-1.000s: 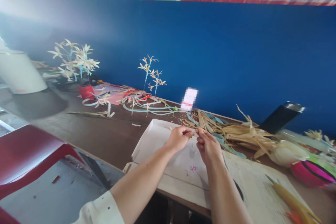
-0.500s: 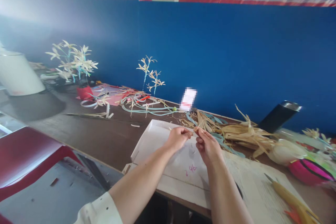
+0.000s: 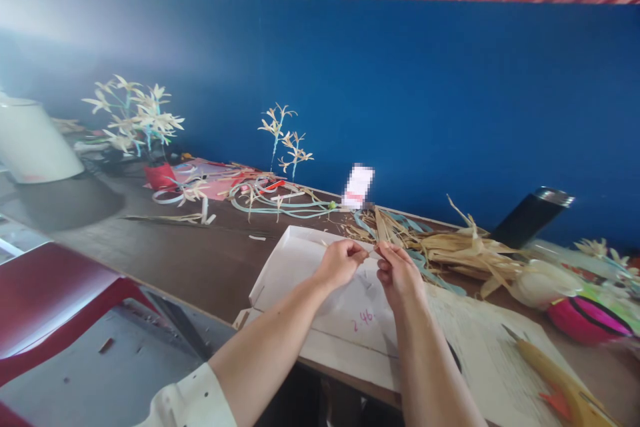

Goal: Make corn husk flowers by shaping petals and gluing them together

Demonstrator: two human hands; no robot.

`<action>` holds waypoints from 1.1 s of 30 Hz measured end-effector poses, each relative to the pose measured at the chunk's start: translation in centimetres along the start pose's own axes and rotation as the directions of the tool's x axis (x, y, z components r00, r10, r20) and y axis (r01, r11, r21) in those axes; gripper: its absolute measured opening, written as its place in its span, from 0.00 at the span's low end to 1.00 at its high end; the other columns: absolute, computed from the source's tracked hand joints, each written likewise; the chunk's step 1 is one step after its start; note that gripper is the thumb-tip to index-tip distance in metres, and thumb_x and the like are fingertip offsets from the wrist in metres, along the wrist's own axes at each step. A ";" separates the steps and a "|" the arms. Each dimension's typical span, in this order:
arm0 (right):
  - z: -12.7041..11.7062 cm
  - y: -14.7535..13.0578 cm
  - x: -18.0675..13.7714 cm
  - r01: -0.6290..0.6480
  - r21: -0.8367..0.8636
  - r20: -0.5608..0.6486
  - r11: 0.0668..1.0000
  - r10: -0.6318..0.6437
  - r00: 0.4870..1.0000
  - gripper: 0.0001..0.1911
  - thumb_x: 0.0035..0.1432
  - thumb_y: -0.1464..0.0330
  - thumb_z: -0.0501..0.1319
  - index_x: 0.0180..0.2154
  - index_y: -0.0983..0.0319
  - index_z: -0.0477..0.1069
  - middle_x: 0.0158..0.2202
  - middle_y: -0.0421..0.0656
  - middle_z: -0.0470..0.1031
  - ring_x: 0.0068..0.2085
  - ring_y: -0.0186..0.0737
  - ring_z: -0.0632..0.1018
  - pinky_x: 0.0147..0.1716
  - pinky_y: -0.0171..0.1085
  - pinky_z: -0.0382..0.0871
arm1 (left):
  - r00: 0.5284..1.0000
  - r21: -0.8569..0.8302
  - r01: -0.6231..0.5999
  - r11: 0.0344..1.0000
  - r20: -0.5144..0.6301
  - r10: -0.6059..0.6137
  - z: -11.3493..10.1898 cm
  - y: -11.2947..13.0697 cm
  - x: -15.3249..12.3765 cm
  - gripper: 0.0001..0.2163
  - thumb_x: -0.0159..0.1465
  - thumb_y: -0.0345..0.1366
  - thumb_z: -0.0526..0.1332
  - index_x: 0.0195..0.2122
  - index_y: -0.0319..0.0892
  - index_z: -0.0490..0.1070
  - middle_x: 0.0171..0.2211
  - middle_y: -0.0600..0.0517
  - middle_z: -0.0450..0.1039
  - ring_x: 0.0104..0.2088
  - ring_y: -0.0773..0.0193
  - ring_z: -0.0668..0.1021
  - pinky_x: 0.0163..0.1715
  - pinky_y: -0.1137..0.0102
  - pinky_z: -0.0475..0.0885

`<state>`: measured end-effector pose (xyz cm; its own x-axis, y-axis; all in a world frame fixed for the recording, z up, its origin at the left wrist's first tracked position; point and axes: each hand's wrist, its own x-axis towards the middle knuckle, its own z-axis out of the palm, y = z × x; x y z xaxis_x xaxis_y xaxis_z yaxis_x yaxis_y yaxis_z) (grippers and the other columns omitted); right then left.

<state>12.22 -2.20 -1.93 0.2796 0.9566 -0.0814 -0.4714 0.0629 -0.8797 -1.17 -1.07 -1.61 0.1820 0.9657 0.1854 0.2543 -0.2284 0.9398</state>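
Note:
My left hand [image 3: 343, 261] and my right hand [image 3: 398, 267] meet over an open white cardboard box lid [image 3: 285, 267] with pink handwriting on it. Both hands are closed in a pinch, fingertips nearly touching. Between them is a thin pale strip [image 3: 372, 254], too small to make out well. Small white scraps lie in the lid under the hands. Just beyond my right hand spreads a pile of dried corn husks [image 3: 450, 255], with blue-green strips among it.
A phone-like, pixelated object [image 3: 358, 187] leans at the blue partition [image 3: 450, 93]. Husk flowers stand in a red pot [image 3: 161, 177]. To the right are a black flask [image 3: 533, 217], a pink pouch [image 3: 587, 320] and a yellow-handled pointed tool [image 3: 550, 367]. A red chair [image 3: 55, 293] is at left.
My right hand has shifted slightly right, opening a small gap between the fingertips. The thin tip that stuck up above the right fingers no longer shows. My left hand has hardly moved.

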 end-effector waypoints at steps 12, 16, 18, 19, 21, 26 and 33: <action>-0.6 -0.2 0.4 -0.213 0.239 0.307 0.947 0.134 0.942 0.13 0.38 0.73 0.70 0.26 0.64 0.66 0.26 0.34 0.66 0.16 0.16 0.55 0.10 0.18 0.47 | 1.000 0.030 0.000 1.000 -0.003 0.000 0.4 -0.3 0.1 0.08 0.55 0.39 0.59 0.25 0.39 0.71 0.24 0.54 0.73 0.27 0.68 0.72 0.28 0.74 0.64; -0.6 -0.2 0.4 -0.177 0.225 0.262 0.958 0.115 0.958 0.13 0.38 0.73 0.70 0.26 0.63 0.68 0.26 0.34 0.68 0.16 0.17 0.56 0.10 0.19 0.48 | 0.999 0.009 -0.015 1.000 -0.029 0.015 0.3 -0.2 0.1 0.09 0.55 0.39 0.60 0.26 0.39 0.73 0.24 0.54 0.74 0.27 0.68 0.73 0.27 0.74 0.64; -0.5 -0.3 0.3 -0.119 0.186 0.196 0.975 0.082 0.977 0.13 0.38 0.72 0.70 0.27 0.63 0.69 0.28 0.35 0.70 0.16 0.18 0.57 0.10 0.20 0.49 | 0.999 0.000 -0.031 1.000 -0.035 0.031 0.2 -0.1 0.0 0.09 0.55 0.39 0.60 0.27 0.39 0.74 0.25 0.53 0.74 0.27 0.67 0.74 0.28 0.74 0.65; -0.5 -0.4 0.2 -0.099 0.168 0.170 0.981 0.070 0.983 0.12 0.39 0.71 0.70 0.27 0.63 0.69 0.28 0.36 0.70 0.16 0.18 0.58 0.10 0.20 0.49 | 0.998 -0.006 -0.042 0.999 -0.036 0.042 0.1 -0.1 0.0 0.09 0.56 0.39 0.60 0.28 0.39 0.75 0.26 0.53 0.75 0.28 0.67 0.74 0.28 0.74 0.66; -0.3 -0.5 0.0 -0.075 0.139 0.130 0.987 0.056 0.990 0.12 0.39 0.69 0.71 0.28 0.62 0.70 0.29 0.36 0.72 0.17 0.19 0.59 0.10 0.20 0.49 | 0.996 -0.008 -0.078 0.997 -0.048 0.078 0.0 -0.2 0.1 0.09 0.56 0.39 0.60 0.32 0.40 0.75 0.30 0.52 0.76 0.30 0.66 0.75 0.31 0.74 0.67; 0.0 -0.4 -0.1 -0.046 0.085 0.037 0.995 0.043 0.998 0.14 0.37 0.67 0.72 0.29 0.62 0.71 0.29 0.39 0.74 0.17 0.20 0.60 0.10 0.21 0.49 | 0.939 0.067 -0.278 0.958 -0.193 0.286 -0.3 -0.5 0.3 0.11 0.61 0.31 0.54 0.40 0.43 0.75 0.36 0.50 0.75 0.37 0.66 0.75 0.39 0.73 0.69; 0.0 -0.2 0.0 -0.025 0.046 0.008 0.999 0.025 1.000 0.13 0.39 0.65 0.71 0.28 0.62 0.72 0.29 0.39 0.75 0.17 0.20 0.61 0.11 0.21 0.51 | 0.932 -0.070 -0.341 0.937 -0.156 0.327 -0.3 0.2 -0.2 0.22 0.61 0.30 0.55 0.57 0.44 0.59 0.35 0.51 0.75 0.36 0.68 0.76 0.40 0.72 0.71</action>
<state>12.32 -2.18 -1.74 0.2616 0.9600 -0.0995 -0.5163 0.0520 -0.8548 -1.46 -1.31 -1.42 0.1051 0.8445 0.5252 0.1094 -0.5347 0.8379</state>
